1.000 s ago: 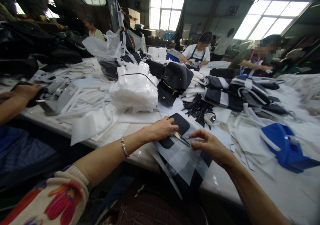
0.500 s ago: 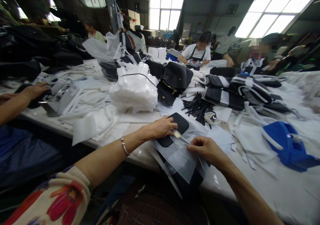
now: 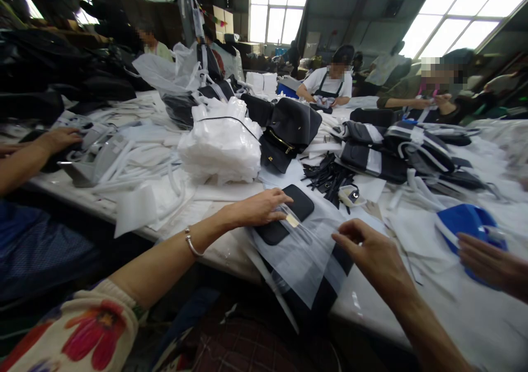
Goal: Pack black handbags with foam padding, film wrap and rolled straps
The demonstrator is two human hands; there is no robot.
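A black padded bag piece (image 3: 299, 200) with rounded corners lies at the table's front edge, partly covered by a translucent white sheet (image 3: 307, 270). Over it rests a clear plastic strip with a small cream-coloured tag (image 3: 292, 220). My left hand (image 3: 262, 206) reaches across from the left, fingers stretched out, thumb and fingertips beside the strip's upper end. To the right of the sheet, my right hand (image 3: 373, 248) hovers with fingers loosely bent and thumb and forefinger slightly apart; I see nothing held in it. Black material hangs below the sheet.
A blue tape dispenser (image 3: 466, 223) stands at right, a co-worker's hand (image 3: 490, 259) beside it. Ahead are a white foam bundle (image 3: 223, 141), a black bag (image 3: 292, 124), black straps (image 3: 330, 176) and stacked black bags (image 3: 371, 160). Another co-worker's hand (image 3: 60, 139) is at left.
My right hand has drawn away from the plastic strip to the right. My left fingers have straightened from their pinch. A co-worker's hand has come in beside the blue dispenser.
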